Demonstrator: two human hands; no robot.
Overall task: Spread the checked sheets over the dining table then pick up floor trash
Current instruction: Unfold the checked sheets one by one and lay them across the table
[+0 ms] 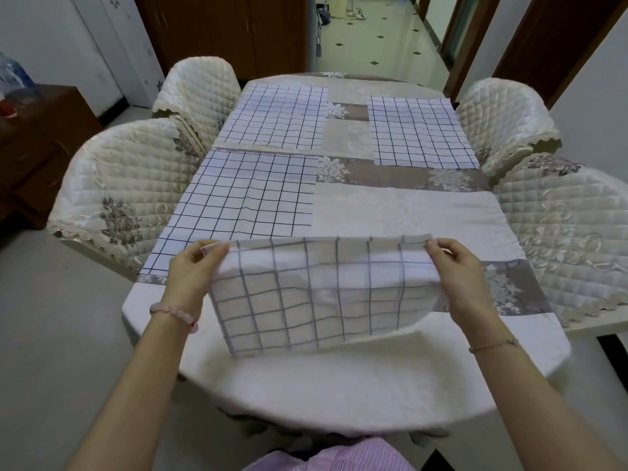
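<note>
A white cloth sheet with a thin grey checked grid [316, 294] hangs between both hands over the near edge of the desk [339, 385], an oval top under a cream and grey floral tablecloth. The left hand [195, 270] pinches the sheet's upper left corner between thumb and curled fingers, and the right hand [457, 270] pinches the upper right corner the same way. The top edge is pulled level and the rest drapes down toward the person, its lower edge close to the tablecloth; whether it touches cannot be told. 3 matching checked sheets lie flat on the desk: a near-left sheet [244, 205] along the left edge just beyond the left hand, a far-left sheet [275, 117] at the far left corner, and a far-right sheet [419, 130] at the far right corner. A pink bead bracelet [176, 314] circles the left wrist. 4 chairs in quilted cream covers stand at the desk's sides, 2 left [125, 192] and 2 right [564, 239].
</note>
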